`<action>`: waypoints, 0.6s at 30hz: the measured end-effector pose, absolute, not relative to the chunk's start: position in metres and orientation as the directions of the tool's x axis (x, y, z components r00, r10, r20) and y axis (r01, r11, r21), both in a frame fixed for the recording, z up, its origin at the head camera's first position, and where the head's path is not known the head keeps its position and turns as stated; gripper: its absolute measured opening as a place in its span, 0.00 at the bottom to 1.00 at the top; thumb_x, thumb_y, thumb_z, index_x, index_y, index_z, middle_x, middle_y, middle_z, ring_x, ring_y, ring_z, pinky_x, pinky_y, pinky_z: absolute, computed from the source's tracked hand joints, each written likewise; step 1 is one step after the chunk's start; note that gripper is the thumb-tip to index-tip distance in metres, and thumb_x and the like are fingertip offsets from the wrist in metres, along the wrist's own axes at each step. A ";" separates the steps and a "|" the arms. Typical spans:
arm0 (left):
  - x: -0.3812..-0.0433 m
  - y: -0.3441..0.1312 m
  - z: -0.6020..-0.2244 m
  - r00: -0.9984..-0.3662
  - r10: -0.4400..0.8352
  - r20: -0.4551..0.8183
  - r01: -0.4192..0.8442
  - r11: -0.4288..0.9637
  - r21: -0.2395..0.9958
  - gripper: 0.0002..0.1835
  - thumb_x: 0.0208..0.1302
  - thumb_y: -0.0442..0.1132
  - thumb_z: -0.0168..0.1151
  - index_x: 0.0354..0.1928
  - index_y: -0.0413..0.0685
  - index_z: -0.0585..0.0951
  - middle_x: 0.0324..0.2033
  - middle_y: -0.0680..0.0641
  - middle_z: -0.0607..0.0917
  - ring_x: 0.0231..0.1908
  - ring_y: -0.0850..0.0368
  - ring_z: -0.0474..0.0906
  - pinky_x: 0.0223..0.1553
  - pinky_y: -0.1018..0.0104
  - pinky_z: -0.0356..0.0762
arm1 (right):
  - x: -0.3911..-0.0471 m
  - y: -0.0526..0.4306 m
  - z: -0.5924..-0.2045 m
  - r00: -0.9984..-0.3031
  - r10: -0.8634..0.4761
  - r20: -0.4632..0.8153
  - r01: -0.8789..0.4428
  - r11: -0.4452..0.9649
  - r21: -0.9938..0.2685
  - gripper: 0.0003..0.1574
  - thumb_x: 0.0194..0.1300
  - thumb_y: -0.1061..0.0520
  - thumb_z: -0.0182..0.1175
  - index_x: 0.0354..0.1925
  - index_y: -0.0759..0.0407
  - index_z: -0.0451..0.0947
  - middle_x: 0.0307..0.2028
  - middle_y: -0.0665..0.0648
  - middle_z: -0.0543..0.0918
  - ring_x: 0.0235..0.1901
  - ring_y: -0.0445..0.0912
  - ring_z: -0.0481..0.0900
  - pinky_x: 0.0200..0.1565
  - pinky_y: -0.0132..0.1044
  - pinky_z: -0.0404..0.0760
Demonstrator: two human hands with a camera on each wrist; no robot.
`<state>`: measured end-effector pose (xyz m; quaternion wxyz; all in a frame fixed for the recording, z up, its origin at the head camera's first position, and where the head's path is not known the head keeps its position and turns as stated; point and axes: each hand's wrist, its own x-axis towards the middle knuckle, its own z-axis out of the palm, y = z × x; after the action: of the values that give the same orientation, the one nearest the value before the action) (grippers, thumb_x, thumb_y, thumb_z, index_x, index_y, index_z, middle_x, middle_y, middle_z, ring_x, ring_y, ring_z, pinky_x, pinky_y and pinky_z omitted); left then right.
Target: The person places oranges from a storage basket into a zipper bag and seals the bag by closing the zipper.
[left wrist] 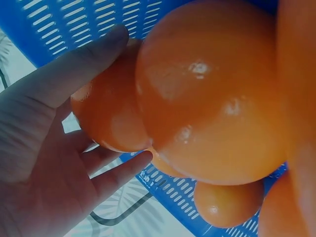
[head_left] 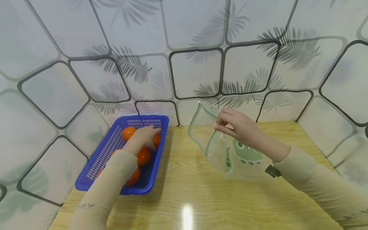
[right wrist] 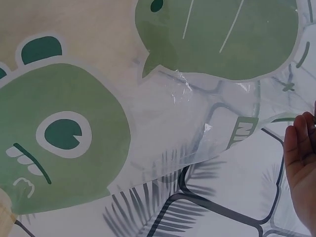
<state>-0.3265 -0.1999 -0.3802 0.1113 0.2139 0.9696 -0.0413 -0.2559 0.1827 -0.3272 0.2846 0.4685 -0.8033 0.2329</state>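
In the head view my left hand (head_left: pixel 142 138) reaches into a blue plastic basket (head_left: pixel 159 156) of oranges. Its thumb and fingers lie on either side of an orange (head_left: pixel 156 140) by the basket's right wall. The left wrist view shows this orange (left wrist: pixel 108 106) between thumb and fingers, beside a larger-looking orange (left wrist: pixel 212 94) nearer the camera. My right hand (head_left: pixel 237 124) pinches the green-edged rim of a clear zip bag (head_left: pixel 215 159) with green cartoon animals printed on it. The bag's mouth gapes toward the left. In the right wrist view its printed side (right wrist: pixel 163 113) fills most of the picture.
More oranges (head_left: pixel 143 156) lie in the basket, partly hidden by the left forearm. Basket and bag are on a wood-grain table (head_left: pixel 184 188). A patterned wall covering (head_left: pixel 195 73) rises behind and at both sides. A dark clip-like piece (head_left: pixel 272 171) is at the right cuff.
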 end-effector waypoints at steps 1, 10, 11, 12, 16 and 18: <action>-0.326 -0.199 -0.380 -0.883 0.408 -0.233 0.426 0.904 -0.034 0.49 0.53 0.46 0.83 0.78 0.50 0.71 0.75 0.32 0.71 0.72 0.30 0.72 0.69 0.34 0.74 | -0.256 0.183 -0.327 -0.397 -0.619 0.678 -0.887 0.448 -0.110 0.31 0.79 0.34 0.45 0.34 0.57 0.75 0.32 0.51 0.78 0.33 0.41 0.78 0.36 0.38 0.83; -0.323 -0.198 -0.381 -0.874 0.435 -0.216 0.456 0.888 -0.060 0.43 0.51 0.43 0.84 0.72 0.48 0.78 0.68 0.33 0.79 0.67 0.30 0.76 0.68 0.36 0.75 | -0.256 0.181 -0.326 -0.393 -0.614 0.685 -0.891 0.439 -0.118 0.30 0.78 0.34 0.47 0.34 0.56 0.75 0.31 0.51 0.76 0.32 0.39 0.75 0.34 0.38 0.80; -0.322 -0.197 -0.380 -0.874 0.434 -0.219 0.455 0.889 -0.056 0.43 0.52 0.42 0.83 0.71 0.48 0.78 0.68 0.33 0.79 0.67 0.30 0.76 0.69 0.36 0.75 | -0.256 0.180 -0.326 -0.391 -0.616 0.684 -0.892 0.436 -0.117 0.29 0.78 0.34 0.47 0.33 0.56 0.75 0.31 0.50 0.76 0.31 0.40 0.74 0.34 0.37 0.79; -0.321 -0.197 -0.380 -0.874 0.433 -0.223 0.454 0.890 -0.052 0.42 0.52 0.41 0.83 0.72 0.47 0.78 0.69 0.33 0.78 0.67 0.30 0.75 0.69 0.36 0.74 | -0.256 0.180 -0.325 -0.388 -0.619 0.683 -0.894 0.433 -0.116 0.29 0.78 0.34 0.48 0.33 0.56 0.75 0.31 0.50 0.76 0.31 0.40 0.74 0.34 0.36 0.79; -0.317 -0.195 -0.377 -0.871 0.430 -0.237 0.451 0.892 -0.038 0.41 0.53 0.38 0.81 0.72 0.45 0.77 0.69 0.32 0.77 0.68 0.29 0.75 0.70 0.36 0.73 | -0.256 0.178 -0.324 -0.378 -0.627 0.681 -0.902 0.416 -0.117 0.28 0.78 0.36 0.49 0.33 0.56 0.76 0.30 0.50 0.75 0.30 0.42 0.74 0.33 0.36 0.78; -0.317 -0.195 -0.376 -0.870 0.430 -0.240 0.451 0.892 -0.034 0.41 0.54 0.37 0.80 0.72 0.45 0.77 0.69 0.32 0.77 0.68 0.29 0.75 0.71 0.35 0.72 | -0.256 0.178 -0.323 -0.374 -0.627 0.683 -0.904 0.412 -0.117 0.28 0.78 0.36 0.49 0.33 0.55 0.76 0.30 0.50 0.75 0.30 0.42 0.74 0.33 0.36 0.77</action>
<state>-0.3169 -0.1946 -0.3757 0.1140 0.2280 0.9660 -0.0444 -0.2560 0.1780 -0.3231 0.2814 0.4834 -0.7916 0.2458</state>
